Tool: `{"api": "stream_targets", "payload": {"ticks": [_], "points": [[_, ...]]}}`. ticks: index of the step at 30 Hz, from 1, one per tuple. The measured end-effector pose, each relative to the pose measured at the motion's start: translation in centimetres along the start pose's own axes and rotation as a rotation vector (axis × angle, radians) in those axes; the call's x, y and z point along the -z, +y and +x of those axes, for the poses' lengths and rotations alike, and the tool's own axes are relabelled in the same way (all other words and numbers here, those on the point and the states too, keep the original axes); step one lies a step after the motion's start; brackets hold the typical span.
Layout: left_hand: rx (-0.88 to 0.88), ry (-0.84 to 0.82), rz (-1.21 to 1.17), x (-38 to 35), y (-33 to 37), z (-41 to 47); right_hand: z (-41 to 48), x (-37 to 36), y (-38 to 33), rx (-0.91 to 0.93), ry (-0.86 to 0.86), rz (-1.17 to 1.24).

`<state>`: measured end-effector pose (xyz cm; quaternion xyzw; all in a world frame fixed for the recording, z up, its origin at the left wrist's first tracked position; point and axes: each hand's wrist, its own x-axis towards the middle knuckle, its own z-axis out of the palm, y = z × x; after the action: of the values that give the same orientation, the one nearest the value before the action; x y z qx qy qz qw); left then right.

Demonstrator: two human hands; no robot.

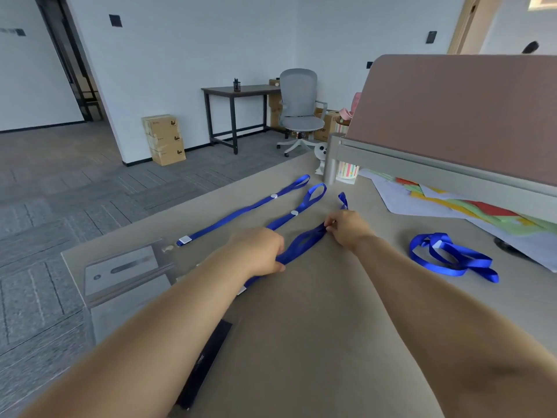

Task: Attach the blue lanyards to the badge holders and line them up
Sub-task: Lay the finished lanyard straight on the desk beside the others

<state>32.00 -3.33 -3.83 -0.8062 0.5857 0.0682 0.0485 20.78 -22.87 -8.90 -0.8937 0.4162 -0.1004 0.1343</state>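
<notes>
Two blue lanyards lie stretched side by side on the grey-brown desk: the far-left lanyard (241, 211) ends in a white clip beside a clear badge holder (164, 247), and the second lanyard (297, 211) runs under my left hand. A third blue lanyard (304, 242) is stretched between my hands. My left hand (262, 251) pinches its near part, my right hand (346, 227) pinches its far part. Its lower end is hidden behind my left forearm. A loose heap of blue lanyards (452, 256) lies to the right.
Coloured paper sheets (458, 203) spread under the brown desk partition (458, 116) at right. A striped cup (348, 171) and small panda figure (321, 155) stand at the desk's far edge. A black flat object (208, 360) lies near the front left edge.
</notes>
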Motion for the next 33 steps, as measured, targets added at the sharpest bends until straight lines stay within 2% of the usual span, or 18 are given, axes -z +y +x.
{"api": "stream_targets", "payload": {"ticks": [6, 10, 18, 21, 24, 27, 33], "points": [[-0.103, 0.06, 0.002, -1.9, 0.1, 1.9, 0.9, 0.0, 0.6, -0.013, 0.026, 0.003], [-0.142, 0.014, -0.008, -1.9, -0.4, 1.7, 1.0, -0.1, 0.5, -0.009, 0.058, -0.023], [-0.169, -0.079, -0.186, -1.4, -1.4, 1.7, 1.1, -0.7, 0.6, -0.047, 0.134, 0.027], [-0.161, -0.081, -0.274, -1.5, -1.8, 1.7, 1.4, -0.6, 0.6, -0.048, 0.134, 0.034], [-0.106, 0.013, -0.356, -1.5, -1.2, 2.2, 1.5, -0.5, 0.9, 0.002, 0.102, 0.015], [0.003, 0.12, -0.279, -1.6, 0.3, 3.9, 1.5, -0.5, 1.0, 0.042, 0.05, -0.018], [0.042, 0.126, -0.202, -1.9, 2.1, 6.7, 1.3, -0.2, 1.0, 0.067, 0.05, -0.06]]}}
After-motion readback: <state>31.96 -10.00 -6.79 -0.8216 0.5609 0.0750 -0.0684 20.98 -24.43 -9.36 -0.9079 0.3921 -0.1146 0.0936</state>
